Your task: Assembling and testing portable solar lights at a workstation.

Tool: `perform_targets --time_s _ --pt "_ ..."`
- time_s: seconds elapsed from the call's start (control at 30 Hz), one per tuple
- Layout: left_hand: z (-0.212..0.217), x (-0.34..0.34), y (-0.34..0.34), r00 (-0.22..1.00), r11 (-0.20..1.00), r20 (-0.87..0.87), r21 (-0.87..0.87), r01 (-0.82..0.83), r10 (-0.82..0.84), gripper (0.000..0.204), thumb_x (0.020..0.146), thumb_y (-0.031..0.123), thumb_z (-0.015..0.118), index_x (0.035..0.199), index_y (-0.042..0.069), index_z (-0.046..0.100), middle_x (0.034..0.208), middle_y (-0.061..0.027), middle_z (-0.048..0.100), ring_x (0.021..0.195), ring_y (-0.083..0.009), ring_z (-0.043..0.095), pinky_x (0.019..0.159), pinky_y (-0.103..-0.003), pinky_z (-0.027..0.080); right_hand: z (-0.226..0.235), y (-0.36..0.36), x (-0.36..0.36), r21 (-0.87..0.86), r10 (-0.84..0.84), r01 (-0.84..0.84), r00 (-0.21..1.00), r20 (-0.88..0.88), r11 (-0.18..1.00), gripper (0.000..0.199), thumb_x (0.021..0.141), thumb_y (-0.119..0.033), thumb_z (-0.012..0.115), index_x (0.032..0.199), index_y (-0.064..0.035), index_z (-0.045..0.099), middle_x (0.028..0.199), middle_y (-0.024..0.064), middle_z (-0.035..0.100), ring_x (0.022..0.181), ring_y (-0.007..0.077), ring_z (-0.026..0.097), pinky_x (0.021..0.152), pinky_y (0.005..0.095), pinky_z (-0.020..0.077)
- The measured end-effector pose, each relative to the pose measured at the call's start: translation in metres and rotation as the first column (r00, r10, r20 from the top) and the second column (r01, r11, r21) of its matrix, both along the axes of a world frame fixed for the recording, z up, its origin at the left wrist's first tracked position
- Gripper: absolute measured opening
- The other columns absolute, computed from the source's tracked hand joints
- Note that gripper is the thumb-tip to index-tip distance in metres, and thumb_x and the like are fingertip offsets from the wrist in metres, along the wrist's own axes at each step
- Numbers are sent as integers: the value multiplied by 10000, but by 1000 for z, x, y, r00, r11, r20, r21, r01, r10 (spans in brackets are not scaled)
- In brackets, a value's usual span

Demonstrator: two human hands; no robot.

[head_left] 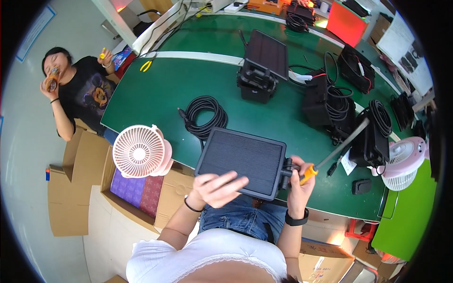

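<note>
A flat black ribbed panel [243, 158] lies at the near edge of the green table [151, 94]. My left hand [214, 188] hovers over the panel's near left corner, fingers spread, holding nothing. My right hand [299, 177] is closed at the panel's right edge, where a black bracket sticks out. In it is a screwdriver [337, 151] with an orange handle, its long shaft pointing up and to the right.
A coiled black cable [206, 115] lies behind the panel. Black boxes with cables [257, 80] [330, 106] stand farther back. A pink fan [140, 152] sits at the left, another [401, 162] at the right. Cardboard boxes [137, 188] are on the floor. A person [80, 89] sits at left.
</note>
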State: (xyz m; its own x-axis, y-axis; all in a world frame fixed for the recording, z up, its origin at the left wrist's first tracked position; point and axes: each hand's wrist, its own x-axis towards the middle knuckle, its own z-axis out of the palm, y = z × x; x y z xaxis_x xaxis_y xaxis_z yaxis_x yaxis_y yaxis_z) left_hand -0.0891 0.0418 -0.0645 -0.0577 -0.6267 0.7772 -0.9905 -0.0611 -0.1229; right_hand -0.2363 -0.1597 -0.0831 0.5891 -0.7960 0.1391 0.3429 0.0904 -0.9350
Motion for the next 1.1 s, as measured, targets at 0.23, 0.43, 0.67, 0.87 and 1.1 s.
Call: perform_targets --time_s 0.23,0.43,0.67,0.87,1.1 --pt "-58 -13 -20 997 766 -71 -640 -52 9 540 763 339 798 1212 455 520 1250 -75 450 1278 -330 385 1115 -660 288 -12 12 -6 37 -79 77 995 55 996 333 853 16 703 917 -114 403 967 82 607 807 116 559 724 233 459" --pt "-47 -38 9 956 955 -185 -154 -255 225 268 752 305 760 888 503 640 1122 72 506 1301 -241 314 1167 -642 181 -27 19 -19 -46 -89 91 995 47 995 420 801 -20 768 925 -118 379 922 66 562 877 163 574 865 294 454" --pt "-29 35 -21 967 973 -255 -225 -45 -15 123 889 368 631 1003 333 662 1186 55 634 1190 -241 499 1131 -694 197 -34 53 16 -40 -372 385 910 183 922 407 837 -68 770 904 -115 371 933 70 556 918 175 569 916 335 445" --pt "-24 5 -31 981 971 -191 -230 -69 24 497 880 679 459 1154 316 659 1262 16 615 1294 -307 421 1124 -718 57 -31 59 24 181 -398 364 891 218 914 419 804 35 753 901 -130 380 930 26 500 939 164 569 907 323 451" --pt "-37 -57 -37 947 973 -277 -114 -200 162 562 722 314 831 1227 434 614 1310 -80 353 1343 -405 239 1095 -748 190 -36 48 7 50 -201 195 963 179 979 342 892 -176 732 931 -122 396 885 40 533 725 98 554 625 226 503"
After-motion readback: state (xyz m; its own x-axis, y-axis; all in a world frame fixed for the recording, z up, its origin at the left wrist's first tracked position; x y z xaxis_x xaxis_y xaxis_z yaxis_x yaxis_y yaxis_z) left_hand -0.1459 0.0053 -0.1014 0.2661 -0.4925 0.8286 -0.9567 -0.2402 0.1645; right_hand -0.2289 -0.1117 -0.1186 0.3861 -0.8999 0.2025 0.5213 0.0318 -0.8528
